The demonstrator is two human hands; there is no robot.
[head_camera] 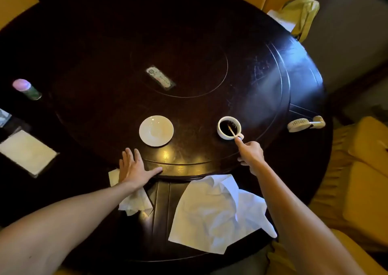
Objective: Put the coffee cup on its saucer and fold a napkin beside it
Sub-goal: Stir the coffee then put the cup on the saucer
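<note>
- The round table [210, 75] is bearing everything.
- The white napkin [216, 211] is lying unfolded at its near edge.
- The left hand [132, 167] is resting flat, fingers spread wide.
- The right hand [251, 154] is reaching, forefinger extended, touching the coffee cup [228, 128] handle; nothing gripped yet.
- The empty saucer [156, 130] is waiting well apart; next comes a level lift.

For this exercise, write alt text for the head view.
A right hand reaches to the handle of a full coffee cup on a dark round table; the empty saucer sits apart. The left hand lies flat, a white napkin unfolded nearby.
</note>
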